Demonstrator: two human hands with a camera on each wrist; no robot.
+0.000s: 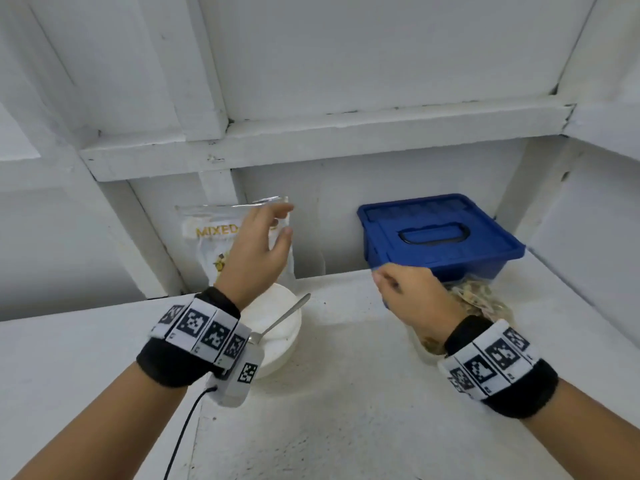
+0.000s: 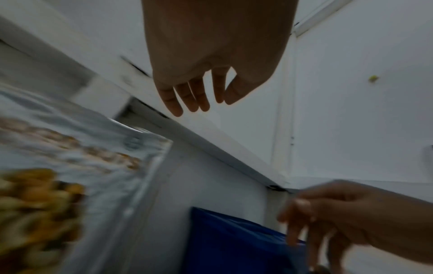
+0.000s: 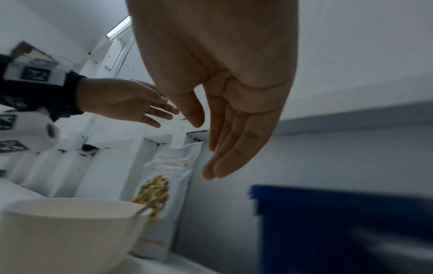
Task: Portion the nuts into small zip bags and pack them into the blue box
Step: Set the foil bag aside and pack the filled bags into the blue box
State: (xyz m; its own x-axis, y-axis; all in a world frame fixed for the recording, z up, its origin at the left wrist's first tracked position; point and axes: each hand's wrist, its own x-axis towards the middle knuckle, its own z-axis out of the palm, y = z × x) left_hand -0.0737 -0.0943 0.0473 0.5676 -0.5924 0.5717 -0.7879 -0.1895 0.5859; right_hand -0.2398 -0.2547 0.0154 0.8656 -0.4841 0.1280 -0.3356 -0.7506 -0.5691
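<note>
Two hands raised over a white counter, both holding nothing.

The left hand (image 1: 254, 252) hovers with fingers loosely spread before the nut bag (image 1: 207, 244), above the bowl (image 1: 277, 327) and its spoon (image 1: 284, 317). The right hand (image 1: 412, 292) hangs with straight fingers at the closed blue box (image 1: 440, 233), filled zip bags (image 1: 485, 299) beneath its wrist; bare counter (image 1: 346, 393) lies between them.

Black wristbands (image 1: 173, 362), white coded tags (image 1: 204, 329), grey wrist camera (image 1: 239, 379), black cable (image 1: 183, 434).
</note>
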